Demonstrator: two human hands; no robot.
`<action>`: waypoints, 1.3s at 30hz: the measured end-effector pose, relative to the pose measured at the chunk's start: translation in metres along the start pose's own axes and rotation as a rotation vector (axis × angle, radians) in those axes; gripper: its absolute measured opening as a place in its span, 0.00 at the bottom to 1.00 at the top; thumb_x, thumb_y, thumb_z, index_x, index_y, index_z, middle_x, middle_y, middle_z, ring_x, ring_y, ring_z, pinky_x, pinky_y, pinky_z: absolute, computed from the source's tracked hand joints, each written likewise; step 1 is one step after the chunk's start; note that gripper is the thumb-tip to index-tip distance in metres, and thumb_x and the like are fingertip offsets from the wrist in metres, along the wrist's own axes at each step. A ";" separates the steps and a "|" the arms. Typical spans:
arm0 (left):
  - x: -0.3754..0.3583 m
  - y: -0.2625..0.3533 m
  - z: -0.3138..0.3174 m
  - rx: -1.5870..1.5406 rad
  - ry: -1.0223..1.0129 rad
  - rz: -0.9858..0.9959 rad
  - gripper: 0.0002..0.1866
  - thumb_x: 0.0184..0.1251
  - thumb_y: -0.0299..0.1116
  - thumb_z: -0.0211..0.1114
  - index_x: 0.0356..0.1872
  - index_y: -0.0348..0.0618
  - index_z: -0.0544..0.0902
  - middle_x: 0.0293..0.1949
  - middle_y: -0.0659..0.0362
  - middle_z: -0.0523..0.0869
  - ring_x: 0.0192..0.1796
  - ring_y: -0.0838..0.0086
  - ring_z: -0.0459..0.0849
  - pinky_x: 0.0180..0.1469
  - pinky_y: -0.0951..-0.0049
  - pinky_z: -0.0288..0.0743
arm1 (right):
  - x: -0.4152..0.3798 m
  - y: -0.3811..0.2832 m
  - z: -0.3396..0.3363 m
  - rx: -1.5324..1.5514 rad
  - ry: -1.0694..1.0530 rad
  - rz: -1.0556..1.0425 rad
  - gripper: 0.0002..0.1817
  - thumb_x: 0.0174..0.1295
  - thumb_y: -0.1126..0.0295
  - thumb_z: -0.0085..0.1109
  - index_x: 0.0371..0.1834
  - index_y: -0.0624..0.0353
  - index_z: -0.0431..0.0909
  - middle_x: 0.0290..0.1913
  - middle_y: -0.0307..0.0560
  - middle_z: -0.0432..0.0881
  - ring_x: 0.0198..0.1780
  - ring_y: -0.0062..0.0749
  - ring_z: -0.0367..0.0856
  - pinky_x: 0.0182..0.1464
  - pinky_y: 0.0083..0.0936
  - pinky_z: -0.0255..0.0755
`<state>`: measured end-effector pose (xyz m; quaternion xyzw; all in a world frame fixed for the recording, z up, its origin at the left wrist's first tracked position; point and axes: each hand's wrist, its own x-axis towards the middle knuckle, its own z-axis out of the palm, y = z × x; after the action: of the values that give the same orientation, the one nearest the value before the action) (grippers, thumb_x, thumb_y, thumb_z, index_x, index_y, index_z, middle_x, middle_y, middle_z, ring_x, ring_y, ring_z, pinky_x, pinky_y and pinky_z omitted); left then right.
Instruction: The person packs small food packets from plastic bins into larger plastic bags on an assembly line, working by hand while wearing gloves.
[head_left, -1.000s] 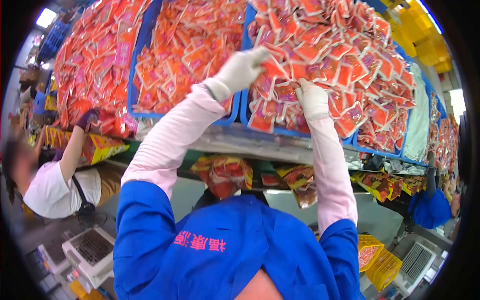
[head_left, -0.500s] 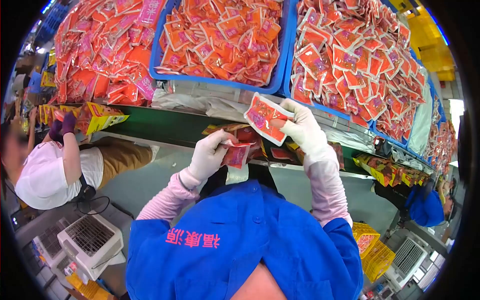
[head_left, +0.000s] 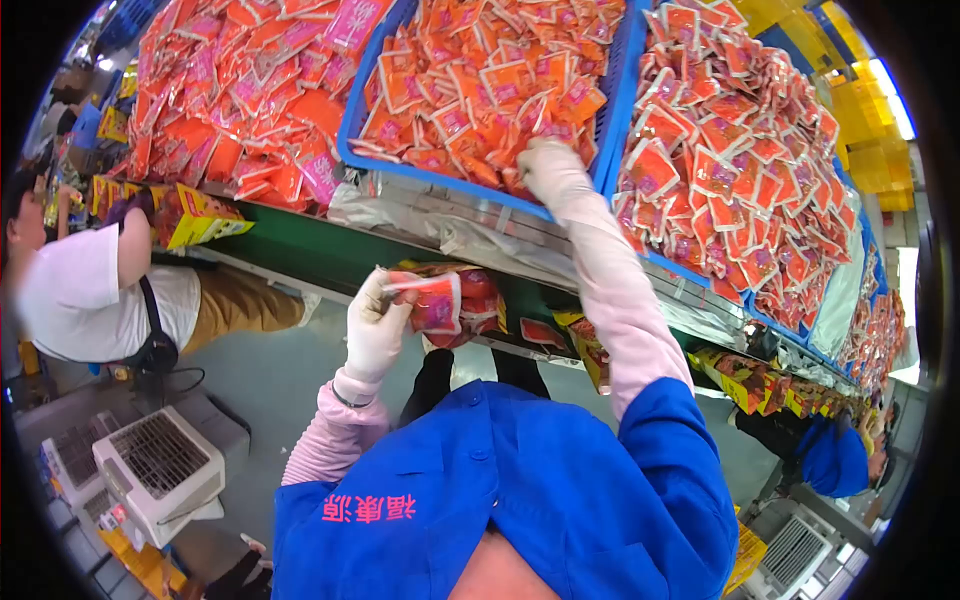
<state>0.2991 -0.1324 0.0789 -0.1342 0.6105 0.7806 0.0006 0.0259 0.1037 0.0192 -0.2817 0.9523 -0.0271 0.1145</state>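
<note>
At the middle crate [head_left: 617, 110], right hand [head_left: 555, 172] is in among loose packets [head_left: 452, 120]; a light pinch on one sealed edge should free a single packet without dragging neighbours. Left hand [head_left: 372, 332], fingers pinching the held packet [head_left: 437, 304] by its edge, is best kept steady beside the bag [head_left: 502, 314]. Right fingertips obscured: grip cannot be told. Bag mouth partly hidden.

Moved right hand [head_left: 550, 168] from near the bag [head_left: 487, 302] onto packets [head_left: 480, 85] in the middle crate [head_left: 348, 135]; swung left hand [head_left: 378, 325]'s packet [head_left: 436, 303] from hanging to pointing right.
</note>
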 end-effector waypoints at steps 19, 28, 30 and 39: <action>-0.001 -0.020 -0.059 1.483 -0.439 0.695 0.03 0.54 0.32 0.68 0.27 0.47 0.83 0.22 0.60 0.79 0.32 0.67 0.83 0.66 0.50 0.71 | -0.039 -0.216 0.049 0.128 -0.755 -0.283 0.15 0.61 0.63 0.63 0.48 0.52 0.89 0.47 0.52 0.90 0.51 0.46 0.89 0.53 0.41 0.81; 0.170 0.026 0.066 1.318 -0.197 0.901 0.07 0.60 0.38 0.72 0.34 0.48 0.86 0.35 0.57 0.87 0.44 0.58 0.84 0.57 0.54 0.72 | -0.170 0.082 -0.048 0.122 0.215 0.563 0.19 0.62 0.60 0.62 0.54 0.56 0.83 0.46 0.59 0.87 0.50 0.55 0.86 0.55 0.44 0.80; 0.228 -0.025 0.117 1.400 -0.183 0.869 0.09 0.61 0.43 0.70 0.34 0.50 0.88 0.36 0.57 0.89 0.46 0.60 0.87 0.56 0.53 0.72 | -0.162 0.118 -0.002 0.014 0.279 0.447 0.20 0.64 0.59 0.60 0.57 0.54 0.81 0.45 0.60 0.87 0.49 0.58 0.86 0.54 0.46 0.80; 0.200 0.014 0.093 1.111 -0.291 0.681 0.07 0.63 0.30 0.63 0.37 0.45 0.88 0.34 0.53 0.87 0.43 0.61 0.87 0.42 0.57 0.78 | -0.234 0.072 -0.087 0.610 0.323 0.628 0.14 0.68 0.64 0.63 0.52 0.59 0.84 0.29 0.49 0.85 0.31 0.31 0.84 0.36 0.29 0.76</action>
<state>0.0842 -0.0795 0.0701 0.1932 0.9239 0.3166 -0.0945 0.1582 0.2896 0.1430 0.0747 0.9456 -0.3134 0.0452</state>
